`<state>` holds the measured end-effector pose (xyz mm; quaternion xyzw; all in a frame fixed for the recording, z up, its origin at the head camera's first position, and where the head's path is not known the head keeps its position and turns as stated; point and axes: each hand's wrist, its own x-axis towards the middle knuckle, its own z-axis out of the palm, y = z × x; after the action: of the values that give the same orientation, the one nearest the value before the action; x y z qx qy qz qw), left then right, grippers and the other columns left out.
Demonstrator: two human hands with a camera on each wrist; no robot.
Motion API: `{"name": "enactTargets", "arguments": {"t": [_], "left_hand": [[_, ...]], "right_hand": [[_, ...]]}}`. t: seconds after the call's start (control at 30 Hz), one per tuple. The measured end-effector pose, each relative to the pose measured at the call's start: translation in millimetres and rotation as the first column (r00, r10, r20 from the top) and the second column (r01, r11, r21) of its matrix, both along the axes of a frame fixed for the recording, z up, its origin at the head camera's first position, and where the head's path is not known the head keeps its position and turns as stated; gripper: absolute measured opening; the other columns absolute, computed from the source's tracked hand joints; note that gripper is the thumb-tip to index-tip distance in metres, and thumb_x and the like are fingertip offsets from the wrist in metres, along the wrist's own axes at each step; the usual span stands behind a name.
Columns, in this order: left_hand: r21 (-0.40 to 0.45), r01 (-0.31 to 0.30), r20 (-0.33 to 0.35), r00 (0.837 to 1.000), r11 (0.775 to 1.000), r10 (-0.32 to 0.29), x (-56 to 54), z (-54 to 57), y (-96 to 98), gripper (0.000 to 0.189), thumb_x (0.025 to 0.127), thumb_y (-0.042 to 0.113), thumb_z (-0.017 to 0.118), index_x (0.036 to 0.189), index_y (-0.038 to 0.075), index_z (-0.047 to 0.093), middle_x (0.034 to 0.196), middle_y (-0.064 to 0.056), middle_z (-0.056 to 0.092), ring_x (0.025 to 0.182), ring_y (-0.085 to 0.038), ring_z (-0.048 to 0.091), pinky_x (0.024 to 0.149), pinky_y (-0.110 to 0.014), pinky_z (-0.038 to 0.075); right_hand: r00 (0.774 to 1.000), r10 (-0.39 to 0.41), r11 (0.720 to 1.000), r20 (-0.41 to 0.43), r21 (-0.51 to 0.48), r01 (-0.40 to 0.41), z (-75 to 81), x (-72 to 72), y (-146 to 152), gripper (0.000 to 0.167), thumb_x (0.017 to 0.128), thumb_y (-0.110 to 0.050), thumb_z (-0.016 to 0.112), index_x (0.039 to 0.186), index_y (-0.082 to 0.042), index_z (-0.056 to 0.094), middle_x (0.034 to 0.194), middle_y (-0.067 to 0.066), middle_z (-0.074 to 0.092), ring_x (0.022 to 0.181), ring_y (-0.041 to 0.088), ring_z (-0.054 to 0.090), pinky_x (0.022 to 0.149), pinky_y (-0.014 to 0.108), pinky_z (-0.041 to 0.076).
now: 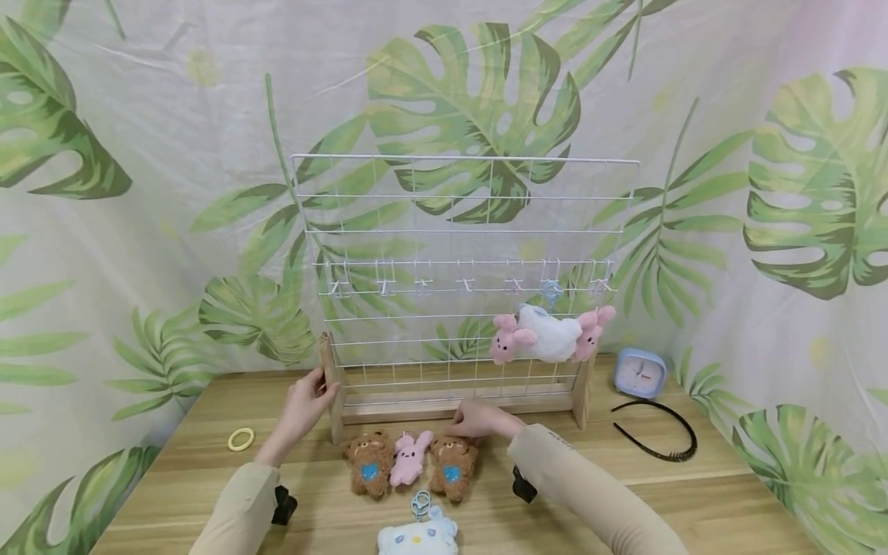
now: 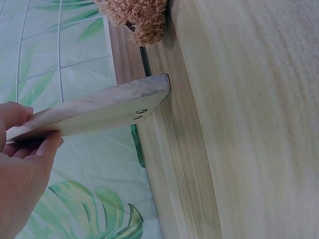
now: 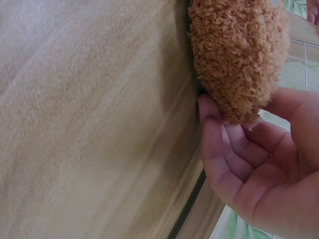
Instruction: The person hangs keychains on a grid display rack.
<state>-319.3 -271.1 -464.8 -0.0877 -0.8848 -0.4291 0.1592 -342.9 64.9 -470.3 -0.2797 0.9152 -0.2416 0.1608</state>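
Observation:
My left hand [image 1: 303, 410] pinches the left wooden post [image 2: 114, 102] of a white wire grid rack [image 1: 465, 159], thumb on one face and fingers on the other. With my right hand [image 1: 488, 421] I hold a brown bear plush [image 1: 454, 460] by its head, its blue belly patch facing me. In the right wrist view, curled fingers and thumb surround the end of the fuzzy bear. A pink rabbit plush [image 1: 409, 459] and another brown bear plush [image 1: 370, 465] lie left of it, before the rack's base. Nearest me is a white plush keychain [image 1: 418, 533] with a blue ring.
Hooks line one grid row; on the right hang two pink plushes [image 1: 509, 339] and a white plush [image 1: 555, 337]. A blue clock [image 1: 640, 373] and black headband [image 1: 694, 447] are at right, a yellow ring [image 1: 240, 439] at left. A leaf-print curtain [image 1: 173, 116] is behind.

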Motion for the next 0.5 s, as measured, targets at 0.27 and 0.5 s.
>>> {"name": "enactTargets", "arguments": {"t": [0.27, 0.5], "left_hand": [[0.011, -0.002, 0.004, 1.0, 1.0, 0.002, -0.5, 0.1, 0.2, 0.018, 0.1, 0.008, 0.055, 0.111, -0.007, 0.059, 0.116, -0.031, 0.066, 0.116, -0.045, 0.063, 0.09, -0.043, 0.06], [0.005, -0.006, 0.003, 1.0, 1.0, 0.006, -0.9, -1.0, 0.2, 0.016, 0.1, 0.008, 0.055, 0.107, -0.006, 0.059, 0.112, -0.029, 0.067, 0.114, -0.044, 0.064, 0.088, -0.041, 0.061]], "right_hand": [[1.0, -0.006, 0.996, 0.03, -0.094, 0.008, -0.5, -3.6, 4.4, 0.018, 0.091, -0.013, 0.068, 0.076, -0.004, 0.071, 0.061, -0.005, 0.057, 0.05, 0.003, 0.047, 0.047, 0.013, 0.038], [1.0, 0.027, 0.987, 0.008, -0.157, -0.025, 0.2, -5.5, 8.8, 0.009, 0.09, -0.007, 0.067, 0.085, -0.002, 0.073, 0.071, 0.005, 0.067, 0.055, 0.004, 0.048, 0.05, 0.014, 0.039]]}}
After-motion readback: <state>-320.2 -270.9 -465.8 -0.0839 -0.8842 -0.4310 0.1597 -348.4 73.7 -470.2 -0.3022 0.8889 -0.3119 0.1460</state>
